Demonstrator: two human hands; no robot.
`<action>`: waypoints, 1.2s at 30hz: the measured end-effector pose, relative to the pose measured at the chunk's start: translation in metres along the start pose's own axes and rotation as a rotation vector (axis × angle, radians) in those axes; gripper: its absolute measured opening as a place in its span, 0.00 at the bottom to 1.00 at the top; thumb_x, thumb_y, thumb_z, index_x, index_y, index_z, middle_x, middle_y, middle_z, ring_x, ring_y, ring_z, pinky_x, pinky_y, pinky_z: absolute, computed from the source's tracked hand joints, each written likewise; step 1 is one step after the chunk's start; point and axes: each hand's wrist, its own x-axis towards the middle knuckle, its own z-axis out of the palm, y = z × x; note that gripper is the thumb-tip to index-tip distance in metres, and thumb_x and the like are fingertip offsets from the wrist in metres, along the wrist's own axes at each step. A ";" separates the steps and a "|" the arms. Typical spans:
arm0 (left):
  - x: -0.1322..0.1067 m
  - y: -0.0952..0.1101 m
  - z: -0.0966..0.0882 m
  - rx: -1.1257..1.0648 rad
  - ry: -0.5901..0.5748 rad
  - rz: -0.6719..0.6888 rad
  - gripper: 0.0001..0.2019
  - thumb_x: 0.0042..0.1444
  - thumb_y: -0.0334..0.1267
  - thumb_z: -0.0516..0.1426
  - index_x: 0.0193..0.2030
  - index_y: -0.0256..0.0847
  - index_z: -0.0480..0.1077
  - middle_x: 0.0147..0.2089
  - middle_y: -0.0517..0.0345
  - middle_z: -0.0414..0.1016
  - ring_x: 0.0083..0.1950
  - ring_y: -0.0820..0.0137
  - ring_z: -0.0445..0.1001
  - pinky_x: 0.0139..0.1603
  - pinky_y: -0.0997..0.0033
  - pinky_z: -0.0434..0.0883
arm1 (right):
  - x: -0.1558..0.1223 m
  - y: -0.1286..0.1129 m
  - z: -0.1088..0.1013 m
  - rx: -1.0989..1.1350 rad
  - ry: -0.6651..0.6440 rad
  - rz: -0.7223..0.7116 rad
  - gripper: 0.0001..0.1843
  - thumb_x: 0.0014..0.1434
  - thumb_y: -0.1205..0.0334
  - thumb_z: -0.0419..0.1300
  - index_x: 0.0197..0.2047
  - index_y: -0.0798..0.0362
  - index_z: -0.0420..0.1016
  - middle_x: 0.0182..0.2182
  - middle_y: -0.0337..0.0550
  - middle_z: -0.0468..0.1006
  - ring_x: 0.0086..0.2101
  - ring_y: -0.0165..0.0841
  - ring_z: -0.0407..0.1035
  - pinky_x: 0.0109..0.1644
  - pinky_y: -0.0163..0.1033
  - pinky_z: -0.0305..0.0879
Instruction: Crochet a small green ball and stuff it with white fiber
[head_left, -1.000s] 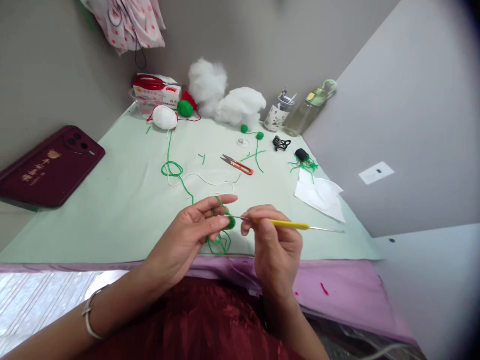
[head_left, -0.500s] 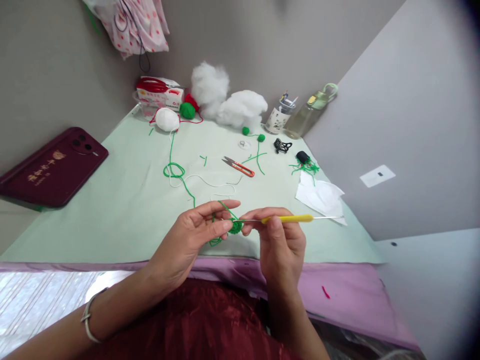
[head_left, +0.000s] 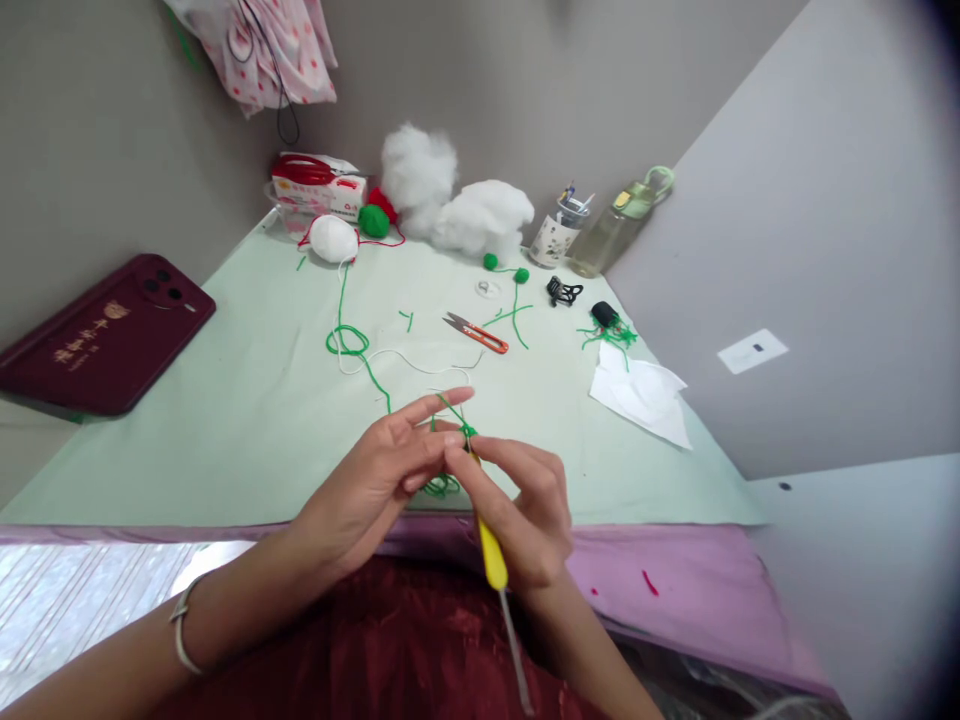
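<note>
My left hand [head_left: 375, 475] pinches a small green crochet piece [head_left: 468, 431], with green yarn [head_left: 452, 405] running over its raised index finger. My right hand [head_left: 521, 500] is closed on a crochet hook with a yellow handle [head_left: 492, 556]. The hook's tip meets the green piece at my left fingertips, and its handle points down toward my lap. Fingers cover much of the piece. Loose loops of green yarn [head_left: 441, 486] hang just below my left fingers.
Orange thread snips [head_left: 480, 334] lie mid-table. Behind stand a white yarn ball [head_left: 334, 239], white stuffing [head_left: 484, 215], a pen cup [head_left: 557, 235] and a bottle [head_left: 615, 228]. A dark red phone [head_left: 109, 335] is at left; white paper [head_left: 641, 395] lies at right.
The hook has swung from lying level, pointing right, to pointing down toward my lap. My right hand has turned and moved left, close against my left fingertips.
</note>
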 end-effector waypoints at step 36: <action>0.005 -0.010 0.001 0.145 0.025 0.149 0.21 0.55 0.39 0.71 0.56 0.48 0.82 0.37 0.61 0.76 0.32 0.75 0.65 0.31 0.74 0.61 | 0.005 0.002 0.002 0.422 0.017 0.401 0.14 0.69 0.70 0.61 0.49 0.44 0.84 0.42 0.43 0.84 0.41 0.35 0.79 0.41 0.41 0.78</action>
